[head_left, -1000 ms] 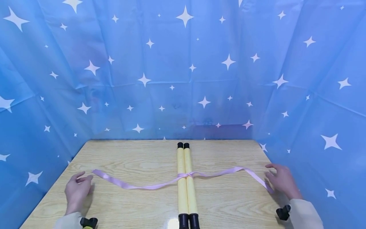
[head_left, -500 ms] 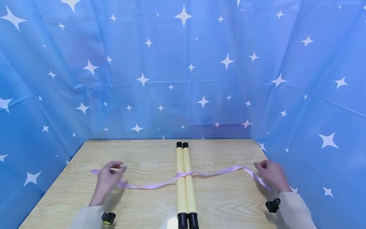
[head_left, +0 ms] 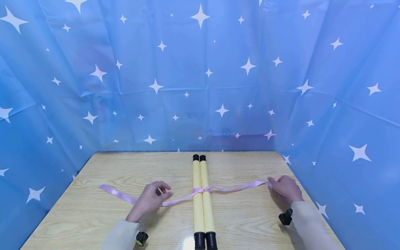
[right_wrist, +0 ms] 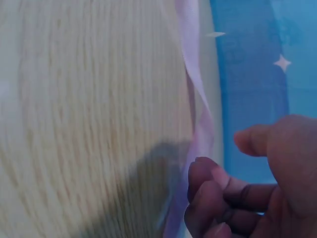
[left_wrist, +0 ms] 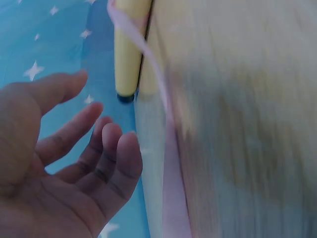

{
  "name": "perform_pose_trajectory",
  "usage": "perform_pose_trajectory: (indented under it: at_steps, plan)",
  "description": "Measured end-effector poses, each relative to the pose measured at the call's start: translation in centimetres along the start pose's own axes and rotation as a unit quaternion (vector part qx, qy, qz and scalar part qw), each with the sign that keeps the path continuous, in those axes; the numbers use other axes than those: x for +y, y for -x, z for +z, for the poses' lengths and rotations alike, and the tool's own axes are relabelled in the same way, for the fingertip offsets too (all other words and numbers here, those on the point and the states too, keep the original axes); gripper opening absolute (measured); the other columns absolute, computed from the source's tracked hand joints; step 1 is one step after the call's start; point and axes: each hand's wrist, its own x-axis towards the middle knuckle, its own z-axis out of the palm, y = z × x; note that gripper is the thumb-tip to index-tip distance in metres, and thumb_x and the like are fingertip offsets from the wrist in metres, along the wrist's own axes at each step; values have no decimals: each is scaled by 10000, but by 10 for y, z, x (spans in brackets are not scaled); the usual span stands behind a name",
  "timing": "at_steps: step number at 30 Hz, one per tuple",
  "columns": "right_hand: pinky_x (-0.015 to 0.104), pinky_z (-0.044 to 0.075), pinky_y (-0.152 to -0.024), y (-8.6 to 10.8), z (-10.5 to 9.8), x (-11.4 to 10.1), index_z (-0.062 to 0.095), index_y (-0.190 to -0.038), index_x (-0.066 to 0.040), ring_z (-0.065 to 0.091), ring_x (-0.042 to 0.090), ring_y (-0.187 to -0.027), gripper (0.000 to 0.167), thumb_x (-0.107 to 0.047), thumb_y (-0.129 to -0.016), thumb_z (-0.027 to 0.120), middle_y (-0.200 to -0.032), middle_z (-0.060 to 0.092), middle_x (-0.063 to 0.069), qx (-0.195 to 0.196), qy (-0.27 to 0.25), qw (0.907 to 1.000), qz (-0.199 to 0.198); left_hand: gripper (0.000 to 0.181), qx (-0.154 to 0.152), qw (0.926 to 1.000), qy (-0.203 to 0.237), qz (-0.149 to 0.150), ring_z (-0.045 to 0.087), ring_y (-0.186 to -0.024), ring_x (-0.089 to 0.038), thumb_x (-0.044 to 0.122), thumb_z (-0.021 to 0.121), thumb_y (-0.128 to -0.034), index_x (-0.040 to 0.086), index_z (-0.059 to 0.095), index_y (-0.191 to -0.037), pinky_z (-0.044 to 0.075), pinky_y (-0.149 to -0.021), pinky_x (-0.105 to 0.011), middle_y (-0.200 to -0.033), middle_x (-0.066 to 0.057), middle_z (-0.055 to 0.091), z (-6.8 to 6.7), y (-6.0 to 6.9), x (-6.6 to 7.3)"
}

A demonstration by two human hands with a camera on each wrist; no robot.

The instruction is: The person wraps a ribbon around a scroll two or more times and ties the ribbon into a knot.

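The desk (head_left: pixel 247 218) has a flat, light-brown wood-grain top with grain lines running mostly crosswise, a straight far edge with rounded corners, and a small patch of glare at the near side. Directly on it, two long, pale yellow cylindrical rods with black end caps (head_left: pixel 197 213) lie side by side, pointing away from the viewer. A long, narrow, shiny lilac-pink ribbon (head_left: pixel 232 190) crosses both near their middle and trails in loose waves to either side.

Two rods (head_left: pixel 198 205) as central barrier
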Motion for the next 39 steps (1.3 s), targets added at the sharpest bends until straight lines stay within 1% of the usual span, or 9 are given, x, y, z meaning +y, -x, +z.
perform_pose_trajectory:
  at_steps: [4,9,14,18,21,24,28,34,39]
  plan:
    - [332,377,-561,-3,2,-1,575,-548,-165,518,196,-531,654,-593,-1019,424,-508,507,-5,-169,163,9994,272,248,-478,9971,-311,512,554,-694,-100,217,805,-886,50,729,-1052,479,-591,-226,-832,2,614,15,-4,4]
    - [346,381,-568,-8,4,-3,600,-547,-170,544,204,-552,672,-606,-1015,395,-517,527,6,-158,328,9978,561,249,-788,9920,-682,712,523,-644,-70,206,832,-860,51,727,-1023,455,-578,-231,-770,21,607,25,-3,6]
    - [330,375,-542,-10,6,-2,567,-523,-179,520,187,-525,557,-483,-983,484,-495,496,-15,-133,369,9970,660,133,-786,9890,-1016,740,496,-615,-53,122,801,-873,64,731,-969,443,-540,-222,-748,36,599,29,-2,6]
    - [313,359,-520,-11,4,-2,553,-531,-163,468,173,-492,422,-324,-920,521,-483,454,-29,-190,175,9985,492,42,-683,9874,-1243,701,474,-584,-49,95,761,-897,95,726,-919,422,-508,-221,-712,51,583,29,-3,3]
    - [302,350,-510,-11,2,-3,554,-539,-149,435,158,-478,320,-226,-849,526,-486,438,-37,-209,18,9993,312,43,-580,9863,-1377,694,460,-575,-50,87,741,-910,110,718,-881,404,-505,-218,-691,59,570,28,-4,1]
    - [301,353,-512,-8,2,-4,545,-550,-148,426,151,-481,286,-201,-831,535,-497,439,-38,-193,-69,9996,176,62,-501,9869,-1358,715,457,-571,-50,82,719,-923,106,721,-866,402,-500,-216,-682,51,577,26,-4,2]
    - [302,358,-557,-6,2,-2,553,-610,-135,447,173,-540,305,-231,-899,550,-541,465,-25,-42,-111,9999,-123,70,-464,9888,-1191,764,465,-577,-42,73,693,-947,82,725,-885,417,-509,-209,-692,34,597,23,-7,5]
    - [300,412,-636,-9,0,-3,633,-851,-74,538,195,-699,191,-223,-950,565,-717,594,26,258,-296,9979,-524,77,-355,9934,-774,763,505,-600,-51,81,680,-980,54,722,-921,449,-534,-204,-737,-25,652,18,-14,16]
    - [305,469,-655,-10,-4,-10,684,-995,-23,588,191,-758,211,-217,-967,605,-857,684,73,476,-444,9938,-903,91,-303,9964,-224,756,564,-601,-80,82,665,-992,22,720,-949,487,-523,-217,-749,-76,673,16,-20,30]
